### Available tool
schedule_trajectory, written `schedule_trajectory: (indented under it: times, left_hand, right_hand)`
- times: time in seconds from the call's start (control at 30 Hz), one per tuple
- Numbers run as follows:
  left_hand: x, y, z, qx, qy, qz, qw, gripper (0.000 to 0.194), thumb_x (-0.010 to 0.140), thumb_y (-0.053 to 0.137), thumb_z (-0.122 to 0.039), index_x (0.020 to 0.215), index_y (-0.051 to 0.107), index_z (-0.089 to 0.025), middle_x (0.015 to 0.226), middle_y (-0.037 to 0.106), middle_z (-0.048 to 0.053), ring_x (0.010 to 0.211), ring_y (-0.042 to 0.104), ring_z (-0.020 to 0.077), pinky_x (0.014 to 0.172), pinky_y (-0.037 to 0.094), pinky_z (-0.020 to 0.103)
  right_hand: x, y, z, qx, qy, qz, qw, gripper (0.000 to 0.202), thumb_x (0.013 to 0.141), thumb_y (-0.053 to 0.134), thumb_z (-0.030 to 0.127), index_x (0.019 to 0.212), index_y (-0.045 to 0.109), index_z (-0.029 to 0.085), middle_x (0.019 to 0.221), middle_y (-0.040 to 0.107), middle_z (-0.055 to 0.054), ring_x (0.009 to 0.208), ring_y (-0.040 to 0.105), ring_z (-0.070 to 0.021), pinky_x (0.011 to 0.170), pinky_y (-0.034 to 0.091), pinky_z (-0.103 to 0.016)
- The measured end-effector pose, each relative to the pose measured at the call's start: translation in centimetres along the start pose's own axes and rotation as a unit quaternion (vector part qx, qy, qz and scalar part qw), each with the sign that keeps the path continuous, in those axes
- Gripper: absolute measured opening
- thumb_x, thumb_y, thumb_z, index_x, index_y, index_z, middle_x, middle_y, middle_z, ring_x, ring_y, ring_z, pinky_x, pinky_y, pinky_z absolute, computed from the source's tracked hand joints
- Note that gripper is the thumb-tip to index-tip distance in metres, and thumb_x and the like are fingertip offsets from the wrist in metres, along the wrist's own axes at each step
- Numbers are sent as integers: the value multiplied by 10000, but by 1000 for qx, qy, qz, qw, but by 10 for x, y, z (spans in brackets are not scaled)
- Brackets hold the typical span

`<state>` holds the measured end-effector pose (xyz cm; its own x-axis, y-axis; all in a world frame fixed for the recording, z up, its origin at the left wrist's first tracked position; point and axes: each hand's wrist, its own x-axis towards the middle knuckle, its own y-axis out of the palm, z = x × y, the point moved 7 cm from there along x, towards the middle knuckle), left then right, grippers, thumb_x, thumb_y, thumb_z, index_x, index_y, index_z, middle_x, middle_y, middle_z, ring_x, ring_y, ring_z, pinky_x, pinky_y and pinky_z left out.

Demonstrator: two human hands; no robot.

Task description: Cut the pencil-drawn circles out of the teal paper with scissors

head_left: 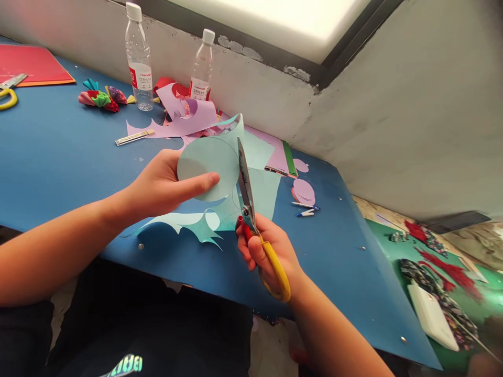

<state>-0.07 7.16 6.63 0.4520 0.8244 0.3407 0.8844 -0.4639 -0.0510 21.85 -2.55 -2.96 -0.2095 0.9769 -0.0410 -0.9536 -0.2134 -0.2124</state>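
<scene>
My left hand (173, 178) pinches a sheet of light blue-green paper (210, 154), thumb on top. The held part has a rounded outline, and a curled strip of it rises toward the back. In my right hand (271, 251) is a pair of scissors (247, 196) with yellow handles, its blades pointing up along the paper's right edge. The blades look nearly closed; whether paper lies between them I cannot tell. Below, a scalloped blue-green offcut (192, 225) lies at the table's front edge.
Two plastic bottles (140, 78) stand by the wall, near purple paper scraps (188, 120). Purple paper circles (304, 191) and pens (308, 212) lie to the right. At the left are fabric pieces (102, 99), red paper (31, 63) and other scissors (8, 97) on the blue table (78, 173).
</scene>
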Motion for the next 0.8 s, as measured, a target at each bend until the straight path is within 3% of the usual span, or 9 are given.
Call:
schedule_trajectory:
  times: [0.23,0.57,0.8]
  left_hand:
    - [0,-2,1,-8,1,1,1000,407,849,1055,-421,703,733,-219,664,617,-11,603,539,144,591,542,291]
    - [1,-3,1,-4,6,-21,1000,457,873,1027,-528,717,754,-197,700,648,33,650,619,180,586,555,306]
    - [2,-6,4,-20,-16,-19,999,360,802,1061,-432,697,789,-221,707,694,35,633,595,174,576,523,297]
  right_hand:
    - [0,1,1,6,-6,2,1000,810,973,738,1056,1029,638,254,659,597,53,475,475,-127,463,370,-294]
    - [0,2,3,-6,3,-1,1000,820,961,719,1079,1013,611,268,638,583,68,444,437,-119,455,359,-297]
    - [-1,3,4,8,4,0,1000,817,959,743,1065,999,610,261,632,574,70,436,432,-109,448,344,-288]
